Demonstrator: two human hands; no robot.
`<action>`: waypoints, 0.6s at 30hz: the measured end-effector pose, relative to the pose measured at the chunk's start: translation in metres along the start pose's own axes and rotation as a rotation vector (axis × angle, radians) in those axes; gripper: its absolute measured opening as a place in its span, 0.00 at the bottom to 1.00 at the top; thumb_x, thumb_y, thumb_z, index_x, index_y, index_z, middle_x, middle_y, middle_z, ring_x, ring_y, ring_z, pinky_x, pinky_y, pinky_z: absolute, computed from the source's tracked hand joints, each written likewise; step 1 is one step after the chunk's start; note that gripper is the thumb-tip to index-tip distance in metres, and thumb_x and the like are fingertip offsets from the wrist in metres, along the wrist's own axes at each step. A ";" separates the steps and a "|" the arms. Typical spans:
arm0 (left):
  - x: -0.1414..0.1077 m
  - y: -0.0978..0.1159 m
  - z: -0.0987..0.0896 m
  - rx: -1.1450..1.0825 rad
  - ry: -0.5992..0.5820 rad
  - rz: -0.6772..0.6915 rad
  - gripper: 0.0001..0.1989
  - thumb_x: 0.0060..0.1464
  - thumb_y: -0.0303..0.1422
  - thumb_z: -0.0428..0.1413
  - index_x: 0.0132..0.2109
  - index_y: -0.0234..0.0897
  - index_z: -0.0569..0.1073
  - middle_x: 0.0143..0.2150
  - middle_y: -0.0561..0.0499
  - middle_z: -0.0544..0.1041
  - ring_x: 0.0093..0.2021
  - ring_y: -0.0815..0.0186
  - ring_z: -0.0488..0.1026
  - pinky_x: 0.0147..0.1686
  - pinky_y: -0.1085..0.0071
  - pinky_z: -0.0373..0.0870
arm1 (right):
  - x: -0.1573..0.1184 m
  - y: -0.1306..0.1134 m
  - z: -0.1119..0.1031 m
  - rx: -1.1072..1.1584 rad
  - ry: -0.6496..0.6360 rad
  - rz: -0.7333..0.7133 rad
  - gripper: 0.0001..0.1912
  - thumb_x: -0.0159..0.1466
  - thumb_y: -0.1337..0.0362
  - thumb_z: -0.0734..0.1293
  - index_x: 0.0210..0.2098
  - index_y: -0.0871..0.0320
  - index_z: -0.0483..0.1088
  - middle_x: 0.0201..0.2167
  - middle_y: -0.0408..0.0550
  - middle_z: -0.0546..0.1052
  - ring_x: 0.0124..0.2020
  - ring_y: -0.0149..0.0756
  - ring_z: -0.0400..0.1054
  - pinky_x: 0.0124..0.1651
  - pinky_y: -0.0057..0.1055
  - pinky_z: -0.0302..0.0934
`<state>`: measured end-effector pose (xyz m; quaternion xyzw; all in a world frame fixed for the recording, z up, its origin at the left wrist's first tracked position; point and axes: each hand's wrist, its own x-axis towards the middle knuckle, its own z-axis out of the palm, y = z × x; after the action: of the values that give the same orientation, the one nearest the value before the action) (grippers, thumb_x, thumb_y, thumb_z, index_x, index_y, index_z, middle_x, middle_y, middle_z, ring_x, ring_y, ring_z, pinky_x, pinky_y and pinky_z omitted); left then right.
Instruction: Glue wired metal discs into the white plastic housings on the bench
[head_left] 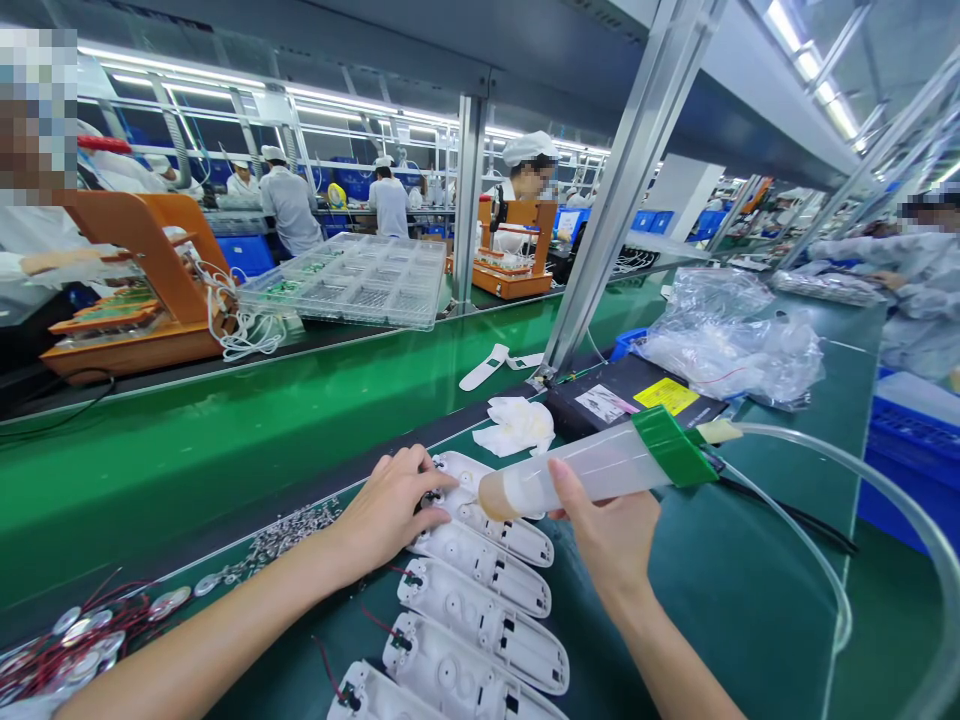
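Several white plastic shells (480, 622) lie side by side in a row on the green table, some with red wires at their left ends. My right hand (611, 530) is wrapped round a translucent dispensing syringe (592, 465) with a green cap and a clear hose. The syringe is tilted, its amber tip over one of the upper shells. At the left end of those shells is my left hand (397, 505), thumb and index finger close together around a small dark part; what exactly they grip is too small to tell.
Small metal parts (289, 535) and red-wired discs (90, 635) lie at the left. Behind are crumpled white tissue (517, 427), a black box (600, 400), plastic bags (735, 340) and a metal post (622, 190). Co-workers sit beyond the green conveyor (225, 440).
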<state>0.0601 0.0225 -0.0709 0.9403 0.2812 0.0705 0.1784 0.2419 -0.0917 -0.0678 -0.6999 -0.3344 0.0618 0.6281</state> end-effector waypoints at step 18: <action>0.000 0.004 -0.001 0.018 0.001 -0.019 0.16 0.53 0.27 0.60 0.49 0.43 0.72 0.40 0.52 0.65 0.42 0.61 0.65 0.41 0.65 0.59 | -0.003 -0.008 -0.004 0.005 0.061 0.034 0.21 0.49 0.46 0.69 0.23 0.60 0.70 0.16 0.46 0.70 0.16 0.36 0.63 0.21 0.32 0.59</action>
<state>0.0615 0.0199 -0.0686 0.9391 0.2908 0.0670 0.1702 0.2381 -0.0967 -0.0605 -0.7057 -0.3028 0.0518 0.6385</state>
